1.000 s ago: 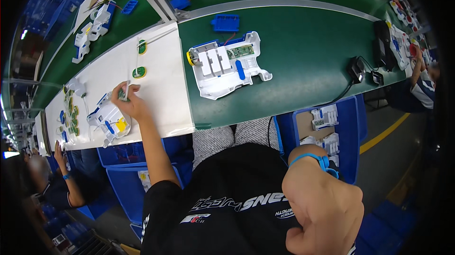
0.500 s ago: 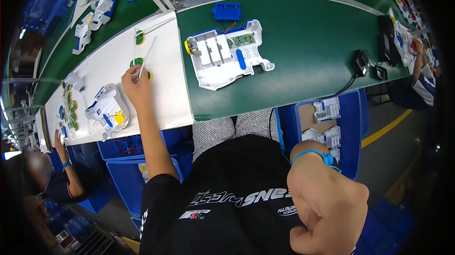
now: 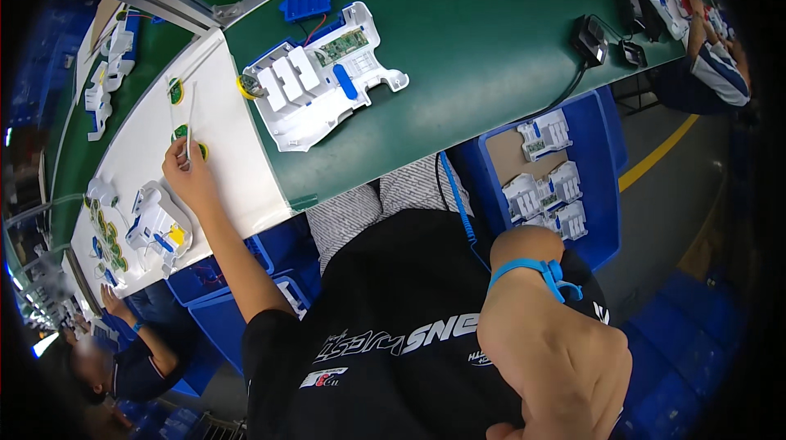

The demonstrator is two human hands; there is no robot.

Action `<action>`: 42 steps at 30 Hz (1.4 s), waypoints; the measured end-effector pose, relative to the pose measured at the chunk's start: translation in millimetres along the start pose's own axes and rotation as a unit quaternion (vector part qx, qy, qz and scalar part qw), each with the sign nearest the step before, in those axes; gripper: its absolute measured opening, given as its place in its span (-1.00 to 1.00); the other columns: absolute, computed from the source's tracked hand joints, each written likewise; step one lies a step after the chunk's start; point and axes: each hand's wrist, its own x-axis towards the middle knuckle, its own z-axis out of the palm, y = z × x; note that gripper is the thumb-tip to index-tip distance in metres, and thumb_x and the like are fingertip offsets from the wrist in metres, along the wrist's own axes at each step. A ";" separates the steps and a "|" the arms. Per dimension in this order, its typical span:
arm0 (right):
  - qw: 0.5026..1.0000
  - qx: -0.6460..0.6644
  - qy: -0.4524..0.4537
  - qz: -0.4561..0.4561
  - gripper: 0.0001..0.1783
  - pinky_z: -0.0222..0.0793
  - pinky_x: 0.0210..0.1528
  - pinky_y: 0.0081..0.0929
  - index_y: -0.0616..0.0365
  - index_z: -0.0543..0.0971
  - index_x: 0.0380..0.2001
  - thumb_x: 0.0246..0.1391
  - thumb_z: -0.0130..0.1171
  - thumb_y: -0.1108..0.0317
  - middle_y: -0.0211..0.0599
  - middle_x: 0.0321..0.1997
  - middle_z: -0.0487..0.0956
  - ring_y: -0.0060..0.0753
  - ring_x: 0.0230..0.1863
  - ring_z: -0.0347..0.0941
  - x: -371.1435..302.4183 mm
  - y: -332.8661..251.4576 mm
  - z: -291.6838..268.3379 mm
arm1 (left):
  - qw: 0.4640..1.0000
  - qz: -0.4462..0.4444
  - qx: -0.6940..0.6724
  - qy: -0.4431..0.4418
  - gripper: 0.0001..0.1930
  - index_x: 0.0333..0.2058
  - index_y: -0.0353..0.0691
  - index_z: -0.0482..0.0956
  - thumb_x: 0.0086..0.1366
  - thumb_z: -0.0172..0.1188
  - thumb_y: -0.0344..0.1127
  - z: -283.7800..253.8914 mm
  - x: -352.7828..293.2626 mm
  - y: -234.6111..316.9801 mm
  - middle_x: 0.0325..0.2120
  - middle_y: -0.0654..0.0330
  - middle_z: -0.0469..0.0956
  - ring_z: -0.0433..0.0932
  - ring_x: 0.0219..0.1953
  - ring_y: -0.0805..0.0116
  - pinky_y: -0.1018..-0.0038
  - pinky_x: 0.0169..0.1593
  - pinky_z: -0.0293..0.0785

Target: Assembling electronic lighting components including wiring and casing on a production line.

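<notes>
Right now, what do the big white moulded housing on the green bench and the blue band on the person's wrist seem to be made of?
The big white moulded housing looks like hard plastic with a dull sheen: crisp ribs, cut-outs and rounded corners, with a green circuit board set in it. The blue wrist band looks like soft woven or rubbery material, since it hugs the right arm; the blue coiled cord running from it looks plastic-coated.

Lighting is bright, even and overhead, with soft, faint shadows. The white table section (image 3: pixel 237 145) runs slightly overexposed. Heavy fisheye bending curves straight edges; black vignette fills the corners. Periphery is blurred, especially lower left; centre stays sharp.
</notes>
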 end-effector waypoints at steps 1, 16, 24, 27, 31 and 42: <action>0.999 -0.016 0.017 0.021 -0.51 0.55 -0.12 -0.52 0.03 0.28 -0.82 -0.04 0.06 0.85 -0.36 -0.69 0.39 -0.48 -0.53 0.52 -2.9 -3.4 1.5 | 1.000 0.003 -0.003 -0.005 -0.74 -0.07 -0.17 0.67 0.29 0.35 -0.26 2.7 0.3 -1.1 -0.18 0.19 0.56 0.47 -0.18 0.36 0.41 -0.07 0.42; 0.985 -0.172 -0.002 -0.015 -0.66 0.46 -0.18 -0.61 0.02 0.42 -0.64 0.09 0.16 0.68 -0.50 -0.45 0.60 -0.61 -0.41 0.54 -39.6 -30.5 2.2 | 0.999 -0.025 -0.018 -0.012 -0.74 -0.06 -0.18 0.68 0.30 0.34 -0.28 -0.4 3.2 -5.7 -0.15 0.19 0.57 0.51 -0.17 0.39 0.45 -0.09 0.46; 0.783 -0.494 0.202 0.321 -0.61 0.41 -0.15 -0.25 0.18 0.31 -0.61 0.37 -0.07 0.39 -0.37 -0.63 0.35 -0.41 -0.54 0.26 -154.3 -27.5 -92.1 | 1.000 -0.013 -0.003 -0.008 -0.77 -0.09 -0.18 0.67 0.28 0.33 -0.35 1.1 -3.3 11.7 -0.17 0.16 0.56 0.50 -0.17 0.31 0.40 -0.06 0.44; 0.663 -0.523 0.305 0.441 -0.57 0.36 -0.11 -0.32 0.12 0.26 -0.60 0.45 -0.09 0.37 -0.39 -0.61 0.25 -0.51 -0.50 0.17 -203.9 -24.1 -107.1 | 1.000 -0.011 -0.006 -0.005 -0.79 -0.13 -0.20 0.66 0.26 0.33 -0.38 -4.4 -4.5 14.0 -0.19 0.14 0.56 0.51 -0.17 0.29 0.40 -0.07 0.44; 0.636 -0.563 0.207 0.486 -0.58 0.28 -0.29 -0.46 0.24 0.34 -0.58 0.44 -0.05 0.36 -0.36 -0.59 0.37 -0.55 -0.50 0.22 -195.1 -19.9 -103.4 | 0.999 -0.011 -0.034 0.013 -0.79 -0.14 -0.21 0.65 0.24 0.33 -0.41 -6.9 -7.4 19.5 -0.18 0.12 0.55 0.52 -0.16 0.26 0.37 -0.06 0.46; 0.576 -0.608 0.110 0.535 -0.59 0.11 -0.48 -0.53 0.31 0.46 -0.55 0.41 0.04 0.32 -0.41 -0.65 0.38 -0.64 -0.57 0.23 -195.1 -18.3 -109.4 | 0.996 -0.020 -0.092 0.002 -0.72 -0.16 -0.22 0.65 0.12 0.45 -0.44 -7.3 -4.7 23.8 -0.19 0.14 0.59 0.55 -0.16 0.30 0.40 -0.02 0.48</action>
